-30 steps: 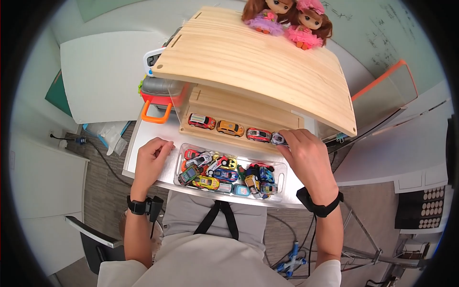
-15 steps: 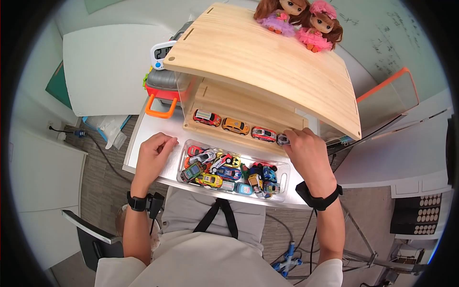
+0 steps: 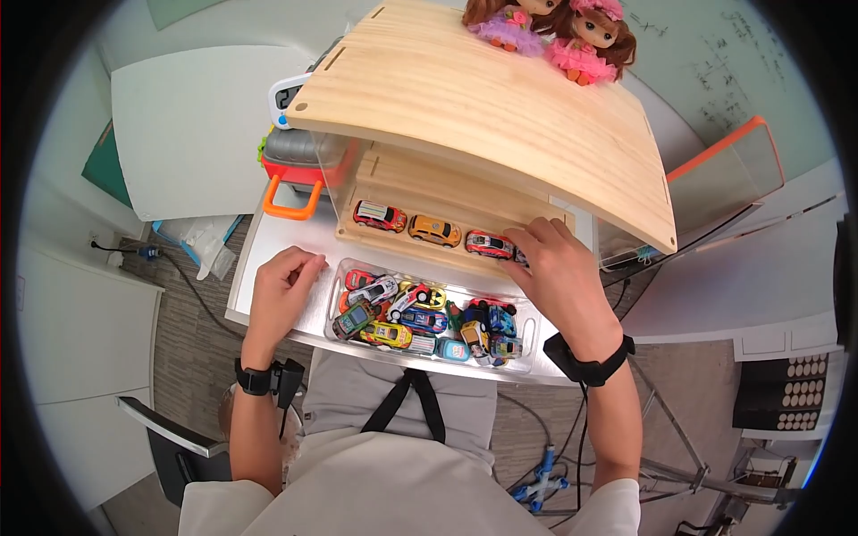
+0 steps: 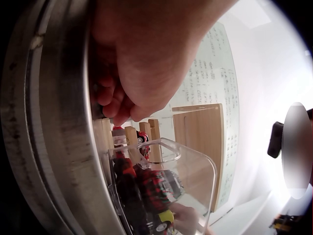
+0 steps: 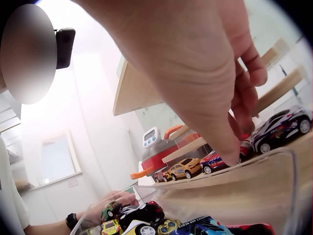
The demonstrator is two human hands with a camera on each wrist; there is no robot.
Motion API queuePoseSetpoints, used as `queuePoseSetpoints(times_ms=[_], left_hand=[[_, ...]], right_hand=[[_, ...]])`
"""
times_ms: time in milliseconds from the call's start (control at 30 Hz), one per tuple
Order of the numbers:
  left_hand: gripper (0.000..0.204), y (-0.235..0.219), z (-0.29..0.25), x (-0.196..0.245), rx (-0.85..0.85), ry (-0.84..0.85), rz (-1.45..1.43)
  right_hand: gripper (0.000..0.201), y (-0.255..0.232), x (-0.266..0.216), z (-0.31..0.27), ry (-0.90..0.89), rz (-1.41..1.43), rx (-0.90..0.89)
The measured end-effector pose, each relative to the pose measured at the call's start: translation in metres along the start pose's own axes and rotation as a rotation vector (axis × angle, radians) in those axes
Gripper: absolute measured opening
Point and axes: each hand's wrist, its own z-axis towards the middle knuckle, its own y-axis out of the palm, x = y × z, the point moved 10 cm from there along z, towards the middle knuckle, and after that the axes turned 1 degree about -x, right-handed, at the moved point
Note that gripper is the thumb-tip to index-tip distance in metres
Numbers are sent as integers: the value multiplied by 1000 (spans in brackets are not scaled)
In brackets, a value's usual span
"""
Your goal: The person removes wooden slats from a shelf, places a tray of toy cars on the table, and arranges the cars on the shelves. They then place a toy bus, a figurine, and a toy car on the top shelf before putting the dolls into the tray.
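My right hand [image 3: 565, 281] reaches to the right end of a row of toy cars on the wooden shelf's lower step. Its thumb and fingers pinch the rear of a red-and-white toy car [image 5: 213, 160]. Just right of them stands a white-and-black toy car [image 5: 283, 128], mostly hidden by the hand in the head view. Farther left in the row are an orange car [image 3: 435, 230] and a red car with a white striped roof [image 3: 379, 216]. My left hand [image 3: 284, 290], fingers loosely curled, rests on the table left of the clear bin [image 3: 529, 344], holding nothing.
Several mixed toy cars [image 3: 422, 322] fill the bin at the table's front edge. The wooden top board [image 3: 483, 107] overhangs the row, with two dolls [image 3: 585, 54] on it. A red-and-grey case [image 3: 299, 161] with an orange handle and a white timer [image 3: 284, 96] stand left.
My right hand has shifted slightly left, from the white-and-black car to the rear of the red-and-white one. My left hand stays in place; the head view tilts a little.
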Motion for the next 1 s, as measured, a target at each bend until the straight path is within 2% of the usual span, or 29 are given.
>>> queuePoseSetpoints(times_ms=[400, 567, 633, 767, 833, 867, 933, 1000], left_hand=[[15, 0, 1, 1, 1, -16, 8], [16, 1, 1, -1, 7, -12, 10], [16, -1, 1, -2, 14, -18, 7], [16, -1, 2, 0, 21, -10, 2], [16, -1, 2, 1, 16, -11, 15], [16, -1, 3, 2, 20, -7, 25], [16, 1, 4, 3, 12, 2, 35], [17, 0, 4, 3, 20, -7, 45]], right_hand=[[26, 14, 4, 2, 10, 20, -31], [26, 0, 0, -1, 9, 38, 11], [19, -23, -5, -10, 15, 76, 122], [10, -40, 2, -50, 68, 208, 224], [17, -36, 29, -82, 263, 324, 300], [17, -31, 33, -94, 268, 325, 297], [24, -4, 68, -132, 587, 439, 290], [25, 21, 79, -157, 657, 513, 301]])
